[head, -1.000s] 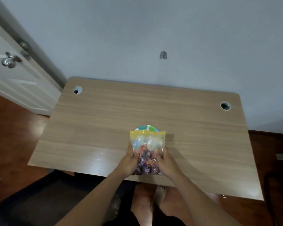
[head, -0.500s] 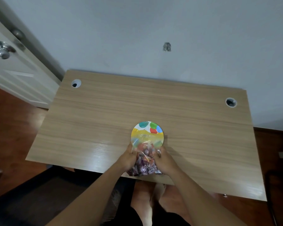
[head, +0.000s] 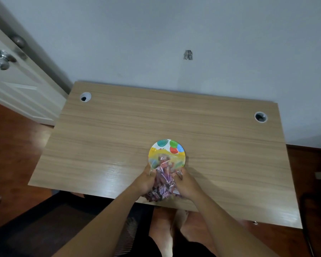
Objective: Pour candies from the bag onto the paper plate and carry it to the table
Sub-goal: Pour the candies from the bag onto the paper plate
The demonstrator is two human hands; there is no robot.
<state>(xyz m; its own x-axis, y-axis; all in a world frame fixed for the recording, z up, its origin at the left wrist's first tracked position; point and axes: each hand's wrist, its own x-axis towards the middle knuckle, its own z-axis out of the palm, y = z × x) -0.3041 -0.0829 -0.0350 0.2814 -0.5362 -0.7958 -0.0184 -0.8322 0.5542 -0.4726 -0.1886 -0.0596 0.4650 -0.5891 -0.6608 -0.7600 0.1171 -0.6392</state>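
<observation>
A small round paper plate (head: 167, 146) with coloured dots lies on the wooden desk (head: 119, 130), near its front edge. A clear plastic bag of wrapped candies (head: 163, 182) is tipped forward, its yellow-edged mouth lying over the near half of the plate. My left hand (head: 145, 179) grips the bag's left side and my right hand (head: 185, 183) grips its right side. Candies fill the bag from the plate back to the desk edge. Whether any candy lies loose on the plate I cannot tell.
The desk stands against a pale wall and has a cable hole (head: 85, 97) at the back left and another cable hole (head: 260, 117) at the back right. A white door with a metal knob (head: 1, 61) is at the left. My bare feet (head: 174, 225) show below the desk edge.
The bag was held upright over the plate one second ago. Both hands have tipped it forward and down, so its mouth now rests on the plate and more of the plate shows.
</observation>
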